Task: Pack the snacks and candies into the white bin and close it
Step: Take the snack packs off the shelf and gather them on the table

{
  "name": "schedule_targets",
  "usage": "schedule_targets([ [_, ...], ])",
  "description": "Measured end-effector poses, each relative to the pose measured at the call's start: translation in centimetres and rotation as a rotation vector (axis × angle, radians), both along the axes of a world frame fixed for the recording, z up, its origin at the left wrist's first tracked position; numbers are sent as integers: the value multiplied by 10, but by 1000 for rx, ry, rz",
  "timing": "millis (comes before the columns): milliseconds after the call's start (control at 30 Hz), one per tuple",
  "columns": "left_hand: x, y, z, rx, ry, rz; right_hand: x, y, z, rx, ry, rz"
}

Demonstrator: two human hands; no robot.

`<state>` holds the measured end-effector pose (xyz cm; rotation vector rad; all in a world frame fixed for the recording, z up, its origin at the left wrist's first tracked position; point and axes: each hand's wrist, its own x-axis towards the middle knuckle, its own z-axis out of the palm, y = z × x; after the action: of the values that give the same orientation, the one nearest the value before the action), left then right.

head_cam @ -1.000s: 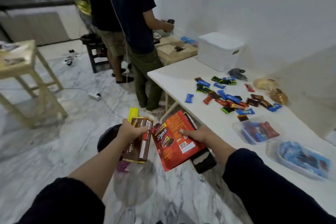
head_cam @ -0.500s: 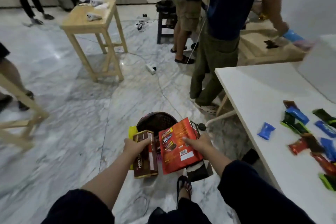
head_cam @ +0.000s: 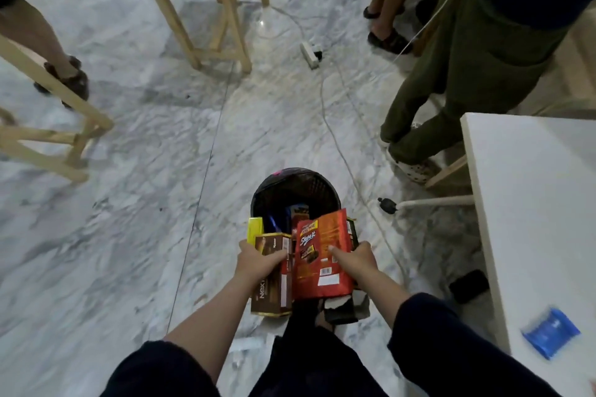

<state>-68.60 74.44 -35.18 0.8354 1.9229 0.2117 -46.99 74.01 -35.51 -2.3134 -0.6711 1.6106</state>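
Over the black mesh basket (head_cam: 317, 190), our left hand (head_cam: 258, 259) grips the brown chocolate box (head_cam: 271, 280); right hand (head_cam: 356, 259) pinches the red Share-it pouch (head_cam: 322, 255). White bin unseen; loosening fingers risks dropping snacks into the basket.

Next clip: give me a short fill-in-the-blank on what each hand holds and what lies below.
1. The left hand holds a ____ Nextar snack box.
2. The right hand holds a flat ____ Share It pouch.
3. Both packs hang above a round black ____ on the marble floor.

Missing words: brown; red; basket
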Motion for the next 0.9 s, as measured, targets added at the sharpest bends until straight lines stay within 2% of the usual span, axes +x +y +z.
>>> schedule_targets([
  [200, 0, 48, -38, -80, -13, -33, -11, 47, -29, -81, -30, -23],
  [433, -1, 107, -94, -204, -52, -124, -34, 104, -78, -181, -105, 95],
  [667, -12, 176, -149, -253, -173, -147, -46, 170, -119, -148, -64, 273],
  [767, -33, 183, -197, -259, -210, -128, -41, 187, -123, -121, -76, 324],
  [800, -35, 183, -202, -277, -200, -136, -39, 189, -122, -111, -85, 336],
  [900, -23, 184, -156, -317, -168, -181, -36, 186, -118, -92, -92, 317],
])
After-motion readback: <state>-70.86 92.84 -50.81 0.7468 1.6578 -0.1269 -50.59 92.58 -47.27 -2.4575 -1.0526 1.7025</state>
